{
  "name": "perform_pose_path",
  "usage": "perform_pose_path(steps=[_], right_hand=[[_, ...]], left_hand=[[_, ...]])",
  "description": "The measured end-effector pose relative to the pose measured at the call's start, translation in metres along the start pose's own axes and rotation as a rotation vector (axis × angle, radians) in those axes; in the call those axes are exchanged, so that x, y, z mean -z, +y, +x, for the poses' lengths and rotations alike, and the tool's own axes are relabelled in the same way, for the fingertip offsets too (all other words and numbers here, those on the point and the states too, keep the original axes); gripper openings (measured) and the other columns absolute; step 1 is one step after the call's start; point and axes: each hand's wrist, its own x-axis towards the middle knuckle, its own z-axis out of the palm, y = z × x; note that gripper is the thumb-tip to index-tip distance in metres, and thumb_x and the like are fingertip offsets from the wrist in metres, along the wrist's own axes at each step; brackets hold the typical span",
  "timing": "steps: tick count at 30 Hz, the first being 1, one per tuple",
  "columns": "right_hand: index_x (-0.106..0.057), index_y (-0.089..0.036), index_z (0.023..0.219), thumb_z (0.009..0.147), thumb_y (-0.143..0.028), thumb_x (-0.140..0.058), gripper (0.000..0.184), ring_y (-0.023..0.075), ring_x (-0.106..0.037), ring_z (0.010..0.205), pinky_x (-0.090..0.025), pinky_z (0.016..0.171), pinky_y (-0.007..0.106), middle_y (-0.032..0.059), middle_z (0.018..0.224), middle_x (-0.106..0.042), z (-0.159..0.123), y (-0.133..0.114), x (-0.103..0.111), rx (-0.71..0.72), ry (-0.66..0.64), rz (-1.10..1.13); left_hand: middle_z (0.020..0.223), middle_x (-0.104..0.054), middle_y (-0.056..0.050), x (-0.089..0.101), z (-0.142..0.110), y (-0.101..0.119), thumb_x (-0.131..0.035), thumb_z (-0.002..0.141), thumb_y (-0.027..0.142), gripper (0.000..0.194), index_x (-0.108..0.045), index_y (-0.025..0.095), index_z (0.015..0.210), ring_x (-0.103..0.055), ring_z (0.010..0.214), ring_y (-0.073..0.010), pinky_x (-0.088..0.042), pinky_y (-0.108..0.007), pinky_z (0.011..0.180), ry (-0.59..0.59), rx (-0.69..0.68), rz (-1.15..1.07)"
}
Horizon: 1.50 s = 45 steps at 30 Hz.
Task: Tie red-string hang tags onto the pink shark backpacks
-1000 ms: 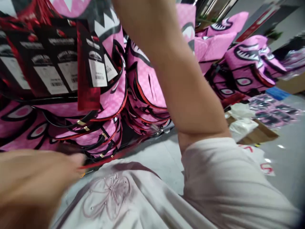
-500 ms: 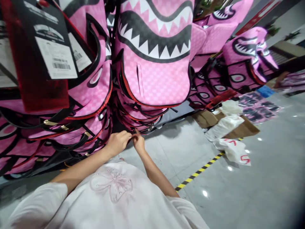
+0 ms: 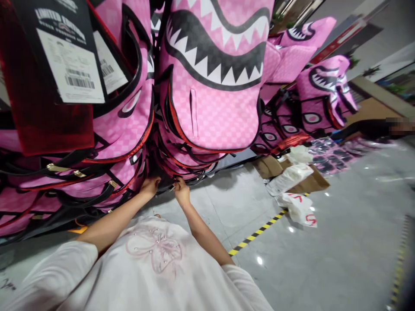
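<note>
"Pink shark-mouth backpack (image 3: 220, 116): where is it, and where are the hands?"

"Atop the middle stack (image 3: 188, 162), just ahead of the wearer. Hands apart, both low. Left hand (image 3: 150, 186) by the left stack's lower edge, right hand (image 3: 182, 192) at the middle stack's underside. Fingers curled. Can't tell from here if either is pinching anything."

"Handling?"

"My read: soft panels, light if unfilled, sags when lifted by one corner. Coated-looking face, maybe a bit slippery. Not fragile, but the print could scuff."

"Grip point?"

"Both side seams, low, near the red-lined edge (image 3: 175, 119). Skip the slit trim (image 3: 193, 113); looks too thin to lift by. On the left stack, a black carry handle (image 3: 138, 71) seems stronger. Keep off the hang tags (image 3: 69, 65); they'd tear first."
</note>
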Motion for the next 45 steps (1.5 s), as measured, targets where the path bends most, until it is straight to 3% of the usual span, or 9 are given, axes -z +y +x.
perform_pose_path(steps=[8, 14, 17, 21, 24, 29, 32, 40, 45], right_hand=[[-0.063, -0.025, 0.102, 0.092, -0.03, -0.044, 0.022, 0.0161, -0.064, 0.074, -0.041, 0.065, 0.023, 0.0024, 0.079, -0.069, 0.011, -0.021, 0.008, -0.086, -0.055, -0.312], [-0.065, -0.02, 0.095, 0.095, -0.024, -0.04, 0.025, 0.0197, -0.064, 0.072, -0.038, 0.064, 0.027, 0.0094, 0.071, -0.066, 0.01, -0.034, 0.019, -0.06, -0.068, -0.492], [-0.062, -0.019, 0.09, 0.089, -0.016, -0.046, 0.017, 0.0195, -0.063, 0.07, -0.037, 0.063, 0.027, 0.0081, 0.067, -0.064, 0.004, -0.034, 0.03, -0.104, -0.008, -0.38], [-0.054, -0.019, 0.086, 0.081, -0.018, -0.054, 0.006, 0.0155, -0.058, 0.053, -0.036, 0.053, 0.025, 0.0014, 0.058, -0.061, -0.002, -0.03, 0.041, -0.411, -0.101, 0.262], [-0.051, -0.018, 0.085, 0.081, -0.022, -0.052, 0.006, 0.0144, -0.059, 0.049, -0.039, 0.049, 0.024, 0.0033, 0.063, -0.066, -0.003, -0.028, 0.04, -0.544, -0.226, 0.546], [-0.053, -0.017, 0.083, 0.076, -0.021, -0.064, 0.013, 0.0129, -0.064, 0.06, -0.044, 0.052, 0.022, 0.0056, 0.077, -0.07, -0.004, -0.028, 0.039, -0.63, -0.353, 0.847], [-0.056, -0.017, 0.083, 0.071, -0.022, -0.074, 0.022, 0.0098, -0.061, 0.057, -0.04, 0.049, 0.019, 0.0005, 0.072, -0.066, -0.003, -0.027, 0.042, -0.648, -0.401, 0.935], [-0.056, -0.016, 0.073, 0.065, -0.029, -0.081, 0.029, 0.0028, -0.04, 0.043, -0.025, 0.041, 0.016, -0.0062, 0.057, -0.053, 0.002, -0.029, 0.045, -0.611, -0.453, 0.929], [-0.058, -0.016, 0.074, 0.061, -0.027, -0.083, 0.031, 0.0069, -0.053, 0.052, -0.039, 0.048, 0.019, -0.0025, 0.065, -0.06, 0.001, -0.032, 0.044, -0.557, -0.389, 0.924]], left_hand=[[0.095, -0.072, -0.006, -0.007, 0.029, 0.001, -0.044, 0.09, 0.023, 0.029, -0.073, 0.02, 0.096, -0.064, 0.09, -0.0186, -0.045, -0.028, 0.081, -0.053, -0.068, -0.133], [0.067, -0.066, -0.003, -0.018, 0.056, 0.004, -0.057, 0.082, 0.041, 0.029, -0.072, 0.016, 0.084, -0.058, 0.063, -0.0153, -0.044, -0.025, 0.061, -0.291, -0.1, -0.302], [0.063, -0.064, -0.002, -0.017, 0.062, -0.001, -0.065, 0.075, 0.044, 0.031, -0.07, 0.015, 0.084, -0.058, 0.059, -0.0144, -0.045, -0.024, 0.058, -0.435, -0.091, -0.365], [0.086, -0.069, -0.003, -0.005, 0.054, -0.008, -0.074, 0.065, 0.033, 0.049, -0.063, 0.016, 0.111, -0.063, 0.077, -0.015, -0.049, -0.024, 0.071, -0.576, -0.187, -0.543], [0.1, -0.067, -0.004, -0.002, 0.038, -0.009, -0.075, 0.063, 0.021, 0.061, -0.056, 0.018, 0.12, -0.062, 0.092, -0.0154, -0.048, -0.026, 0.083, -0.437, -0.297, -0.695], [0.093, -0.068, -0.003, -0.009, 0.02, -0.002, -0.061, 0.08, 0.022, 0.019, -0.064, 0.018, 0.098, -0.062, 0.086, -0.0149, -0.048, -0.027, 0.081, -0.02, -0.147, -0.623], [0.091, -0.071, -0.003, -0.009, 0.018, 0.001, -0.058, 0.085, 0.024, 0.015, -0.068, 0.019, 0.094, -0.063, 0.087, -0.0157, -0.049, -0.028, 0.083, 0.029, -0.185, -0.491], [0.113, -0.069, -0.005, -0.001, 0.008, 0.017, -0.056, 0.088, 0.018, 0.022, -0.075, 0.026, 0.096, -0.057, 0.111, -0.0228, -0.038, -0.043, 0.103, 0.109, -0.574, -0.048], [0.103, -0.072, -0.006, -0.008, 0.014, 0.023, -0.052, 0.088, 0.018, 0.023, -0.074, 0.021, 0.096, -0.063, 0.099, -0.0181, -0.046, -0.031, 0.092, -0.084, -0.48, -0.301]])
